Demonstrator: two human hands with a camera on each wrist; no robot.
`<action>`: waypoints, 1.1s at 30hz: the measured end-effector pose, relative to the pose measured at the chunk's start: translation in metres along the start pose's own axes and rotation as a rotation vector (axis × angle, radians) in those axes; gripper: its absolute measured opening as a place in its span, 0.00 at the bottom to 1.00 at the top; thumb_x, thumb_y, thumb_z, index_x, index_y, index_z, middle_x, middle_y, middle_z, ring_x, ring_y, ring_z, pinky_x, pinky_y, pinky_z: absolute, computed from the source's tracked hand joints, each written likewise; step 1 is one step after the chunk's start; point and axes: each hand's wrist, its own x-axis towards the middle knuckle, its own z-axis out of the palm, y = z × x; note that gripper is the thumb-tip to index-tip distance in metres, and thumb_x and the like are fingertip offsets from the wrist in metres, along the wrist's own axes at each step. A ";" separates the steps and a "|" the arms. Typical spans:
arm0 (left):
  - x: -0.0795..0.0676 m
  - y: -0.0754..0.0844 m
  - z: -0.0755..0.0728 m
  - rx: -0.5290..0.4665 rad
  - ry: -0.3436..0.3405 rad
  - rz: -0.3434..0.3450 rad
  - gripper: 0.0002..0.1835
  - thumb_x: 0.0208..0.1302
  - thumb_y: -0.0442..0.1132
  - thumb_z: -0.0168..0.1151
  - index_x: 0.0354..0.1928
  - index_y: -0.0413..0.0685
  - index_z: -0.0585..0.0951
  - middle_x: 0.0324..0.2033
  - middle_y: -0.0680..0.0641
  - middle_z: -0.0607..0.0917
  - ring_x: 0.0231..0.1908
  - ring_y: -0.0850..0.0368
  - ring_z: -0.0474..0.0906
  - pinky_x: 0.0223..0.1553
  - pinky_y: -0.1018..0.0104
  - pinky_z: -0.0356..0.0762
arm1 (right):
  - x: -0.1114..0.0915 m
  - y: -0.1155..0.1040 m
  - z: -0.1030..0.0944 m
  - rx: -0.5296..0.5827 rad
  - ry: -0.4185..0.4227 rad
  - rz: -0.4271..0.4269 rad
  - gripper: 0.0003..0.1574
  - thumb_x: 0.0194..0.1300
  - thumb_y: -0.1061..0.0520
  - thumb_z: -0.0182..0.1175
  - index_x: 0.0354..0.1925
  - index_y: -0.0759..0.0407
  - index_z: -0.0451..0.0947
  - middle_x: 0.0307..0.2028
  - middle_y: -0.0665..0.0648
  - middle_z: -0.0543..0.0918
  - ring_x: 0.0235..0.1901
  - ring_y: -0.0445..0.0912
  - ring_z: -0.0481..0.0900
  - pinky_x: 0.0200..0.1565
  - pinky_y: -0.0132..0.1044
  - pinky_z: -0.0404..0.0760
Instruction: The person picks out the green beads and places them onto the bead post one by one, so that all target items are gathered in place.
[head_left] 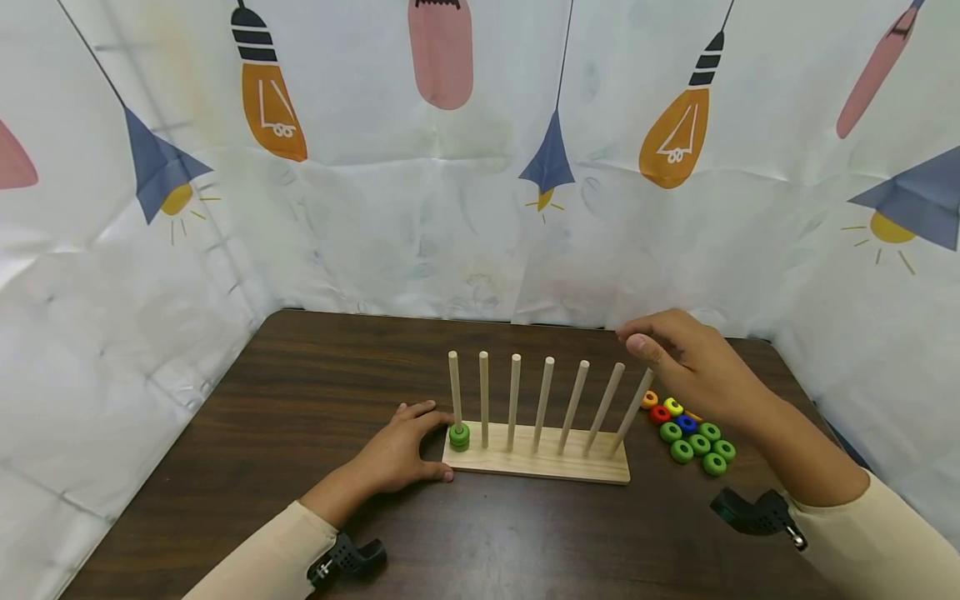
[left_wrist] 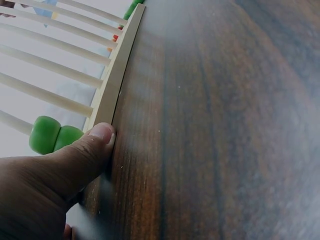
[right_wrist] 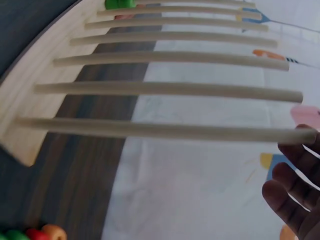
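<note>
A wooden peg stand (head_left: pixel 525 462) with several upright pegs rests on the table. Two green rings (head_left: pixel 460 437) are stacked on its leftmost peg. My left hand (head_left: pixel 397 450) grips the stand's left end, thumb on the front edge and fingers behind; the left wrist view shows that thumb (left_wrist: pixel 90 150) against the base. Over at the right end, my right hand (head_left: pixel 693 362) is raised beside the top of the last peg (right_wrist: pixel 165 131). Its fingers (right_wrist: pixel 285 197) are loosely bent in the right wrist view, and no ring shows in them.
Right of the stand lie several loose green rings (head_left: pixel 700 444), with a blue ring (head_left: pixel 686 424), a red ring (head_left: pixel 659 415), a yellow ring (head_left: pixel 672 407) and an orange ring (head_left: pixel 649 400). A printed cloth (head_left: pixel 360 233) hangs behind the dark table (head_left: pixel 300 400).
</note>
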 end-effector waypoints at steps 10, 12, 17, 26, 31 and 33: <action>-0.001 -0.001 0.000 -0.002 -0.003 -0.006 0.40 0.48 0.55 0.83 0.65 0.57 0.79 0.71 0.35 0.69 0.72 0.27 0.57 0.67 0.28 0.59 | -0.036 0.034 0.009 -0.098 0.065 -0.006 0.17 0.83 0.57 0.48 0.59 0.55 0.80 0.53 0.54 0.81 0.48 0.47 0.78 0.44 0.43 0.78; -0.001 -0.001 0.000 -0.002 -0.005 -0.006 0.40 0.49 0.55 0.83 0.65 0.58 0.79 0.71 0.35 0.68 0.72 0.26 0.56 0.67 0.27 0.59 | -0.045 0.040 0.013 -0.128 0.059 0.015 0.16 0.82 0.57 0.50 0.59 0.56 0.80 0.53 0.56 0.80 0.46 0.48 0.78 0.41 0.45 0.78; 0.000 0.000 0.000 -0.003 -0.003 -0.001 0.39 0.49 0.54 0.83 0.65 0.58 0.79 0.71 0.35 0.69 0.72 0.27 0.57 0.67 0.28 0.59 | -0.063 0.054 0.022 -0.200 0.029 0.083 0.16 0.80 0.53 0.55 0.58 0.57 0.81 0.52 0.58 0.81 0.42 0.48 0.77 0.36 0.47 0.79; -0.001 0.001 0.000 0.000 -0.008 -0.005 0.39 0.49 0.54 0.83 0.65 0.58 0.79 0.71 0.35 0.68 0.73 0.27 0.57 0.67 0.28 0.58 | -0.087 0.078 0.040 -0.208 -0.053 0.283 0.22 0.75 0.43 0.62 0.55 0.57 0.83 0.54 0.64 0.81 0.49 0.59 0.80 0.39 0.57 0.82; -0.001 0.001 0.000 -0.005 -0.007 -0.014 0.39 0.49 0.55 0.83 0.65 0.60 0.79 0.72 0.35 0.68 0.72 0.26 0.56 0.66 0.27 0.60 | -0.098 0.093 0.050 -0.217 -0.091 0.302 0.21 0.69 0.45 0.69 0.52 0.56 0.84 0.49 0.60 0.83 0.47 0.57 0.81 0.36 0.52 0.83; -0.001 0.001 0.000 -0.003 -0.006 -0.013 0.39 0.49 0.55 0.83 0.65 0.60 0.79 0.72 0.35 0.68 0.72 0.26 0.56 0.67 0.27 0.59 | -0.101 0.098 0.052 -0.228 -0.107 0.303 0.20 0.67 0.47 0.71 0.52 0.55 0.84 0.49 0.59 0.84 0.47 0.57 0.81 0.36 0.53 0.83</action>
